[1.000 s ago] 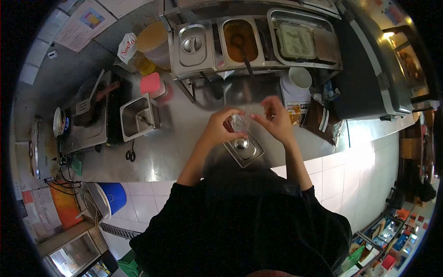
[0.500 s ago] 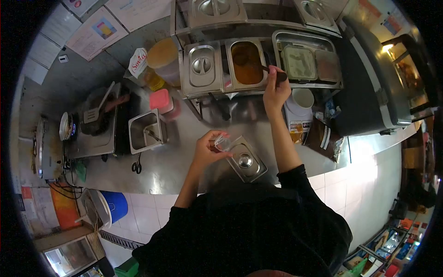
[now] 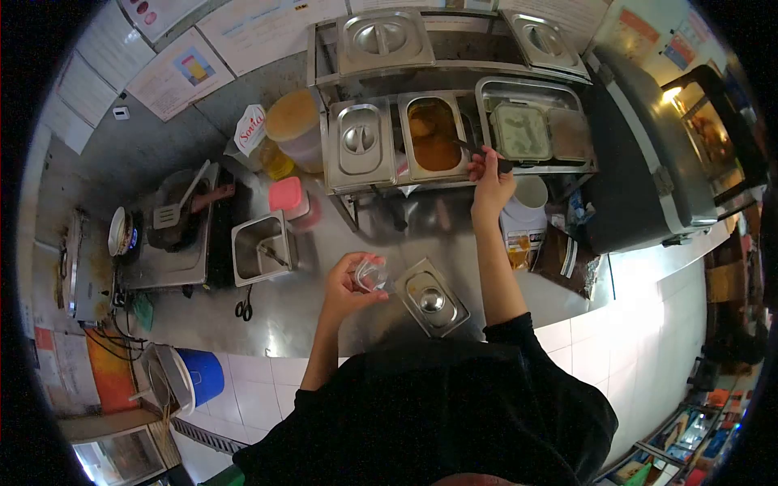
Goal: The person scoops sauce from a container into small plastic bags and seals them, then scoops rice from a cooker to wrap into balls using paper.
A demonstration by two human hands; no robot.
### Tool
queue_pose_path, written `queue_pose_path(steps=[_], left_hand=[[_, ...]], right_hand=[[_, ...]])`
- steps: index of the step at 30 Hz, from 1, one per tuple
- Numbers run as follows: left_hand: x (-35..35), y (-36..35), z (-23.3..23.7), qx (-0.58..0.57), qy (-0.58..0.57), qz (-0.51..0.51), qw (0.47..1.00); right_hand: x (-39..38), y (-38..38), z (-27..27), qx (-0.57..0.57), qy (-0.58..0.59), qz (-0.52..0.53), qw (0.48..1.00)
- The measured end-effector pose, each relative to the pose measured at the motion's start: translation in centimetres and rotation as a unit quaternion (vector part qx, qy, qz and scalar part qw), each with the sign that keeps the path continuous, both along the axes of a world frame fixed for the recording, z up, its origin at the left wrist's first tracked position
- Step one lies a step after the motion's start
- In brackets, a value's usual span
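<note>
My left hand [image 3: 344,292] has its fingers curled round a small clear plastic cup [image 3: 372,276] above the steel counter. My right hand [image 3: 492,190] grips the dark handle of a ladle [image 3: 468,147], closed round it near its end. The ladle's bowl is dipped in orange-brown sauce [image 3: 438,154] inside a steel pan [image 3: 463,121] on the raised rack. Between my two forearms, a loose steel pan lid [image 3: 418,283] with a round knob lies on the counter.
A lidded pan [image 3: 356,166] stands left of the sauce, a glass container with a green lid [image 3: 523,134] to its right. Further left are a pink-lidded tub [image 3: 285,195], a steel pan [image 3: 259,251], scissors [image 3: 244,304] and a stove [image 3: 174,263] with a frying pan.
My left hand with the cup has moved left, away from the loose lid, and the cup has turned. The ladle has shifted in the sauce. The whole view has tilted slightly upward.
</note>
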State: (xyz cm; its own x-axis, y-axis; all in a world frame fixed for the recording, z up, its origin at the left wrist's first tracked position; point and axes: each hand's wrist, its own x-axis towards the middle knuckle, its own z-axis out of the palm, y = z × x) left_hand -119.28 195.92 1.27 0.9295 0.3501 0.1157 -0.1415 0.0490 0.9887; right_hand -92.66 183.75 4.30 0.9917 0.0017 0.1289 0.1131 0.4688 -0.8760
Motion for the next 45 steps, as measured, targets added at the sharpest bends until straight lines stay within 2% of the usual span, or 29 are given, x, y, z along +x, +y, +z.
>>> queue_pose_path(steps=[1, 5, 9, 11, 14, 21, 25, 30, 32, 35, 39, 45], left_hand=[[-0.3, 0.1, 0.1, -0.004, 0.009, 0.006, 1.000], [-1.0, 0.0, 1.1, -0.042, 0.029, 0.035, 0.998], [-1.3, 0.4, 2.3, -0.039, 0.017, 0.035, 0.998], [-1.2, 1.1, 2.3, 0.016, -0.011, 0.030, 0.999], [-1.0, 1.7, 3.2, 0.041, -0.033, 0.038, 0.998], [0.2, 2.2, 4.4, 0.031, -0.052, 0.033, 0.998], [1.5, 2.5, 7.2, 0.077, -0.062, 0.019, 0.995], [4.8, 2.8, 11.0, 0.094, -0.044, 0.015, 0.995], [6.6, 2.6, 12.4, 0.133, -0.013, 0.034, 0.990], [9.2, 2.8, 13.2, 0.181, -0.002, 0.025, 0.983], [12.9, 3.3, 13.4, 0.201, 0.001, 0.015, 0.979], [18.5, 4.4, 12.0, 0.294, -0.022, 0.043, 0.955]], right_hand=[[0.2, -0.3, 0.0, 0.033, 0.039, 0.003, 0.999], [0.1, -1.6, -0.1, 0.097, 0.072, 0.019, 0.992], [-0.6, -2.8, 0.1, 0.091, 0.090, 0.013, 0.992], [-1.1, -3.6, 0.1, 0.095, 0.077, 0.018, 0.992], [-1.8, -4.9, 0.0, 0.103, 0.074, 0.024, 0.992], [-3.0, -6.7, 0.4, 0.083, 0.092, 0.039, 0.992], [-3.1, -6.5, 0.3, 0.083, 0.101, 0.044, 0.990], [-2.8, -6.1, 0.8, 0.105, 0.104, 0.065, 0.987], [-2.5, -6.0, 1.6, 0.105, 0.124, 0.060, 0.985], [-1.8, -6.0, 3.4, 0.111, 0.090, 0.062, 0.988], [-0.5, -6.0, 6.4, 0.113, 0.043, 0.060, 0.991], [0.2, -5.6, 10.0, 0.123, 0.015, 0.074, 0.990]])
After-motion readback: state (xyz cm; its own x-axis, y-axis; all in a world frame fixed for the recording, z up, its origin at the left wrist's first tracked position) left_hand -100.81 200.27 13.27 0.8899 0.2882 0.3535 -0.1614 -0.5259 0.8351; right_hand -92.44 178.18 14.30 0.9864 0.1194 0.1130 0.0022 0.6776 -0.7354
